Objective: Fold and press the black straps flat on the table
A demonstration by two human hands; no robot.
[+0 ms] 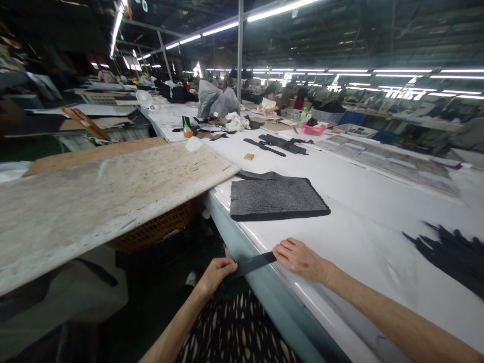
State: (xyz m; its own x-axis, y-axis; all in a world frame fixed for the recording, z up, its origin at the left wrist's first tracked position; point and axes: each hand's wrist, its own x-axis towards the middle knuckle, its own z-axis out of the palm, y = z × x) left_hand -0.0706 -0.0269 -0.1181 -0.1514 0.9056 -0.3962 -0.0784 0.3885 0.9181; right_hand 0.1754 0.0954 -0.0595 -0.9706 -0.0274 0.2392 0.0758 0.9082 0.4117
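Note:
A dark fabric strip [256, 262] stretches between my two hands across the table's front edge. My left hand [218, 272] pinches its left end, just off the edge. At the other end, my right hand [298, 258] closes its fingers on the strip above the white tabletop. Beyond the hands lies a flat stack of dark grey fabric pieces [278, 197], with black edges along the front and right. More dark strips [454, 257] lie in a loose pile at the far right.
A worn pale board [113, 186] juts in from the left, above an orange crate [151, 229]. Farther back are a small tan block [248, 157], black cut pieces [283, 143], a pink basket [313, 129] and grey plastic bags [219, 101]. A person [270, 103] sits at the far side.

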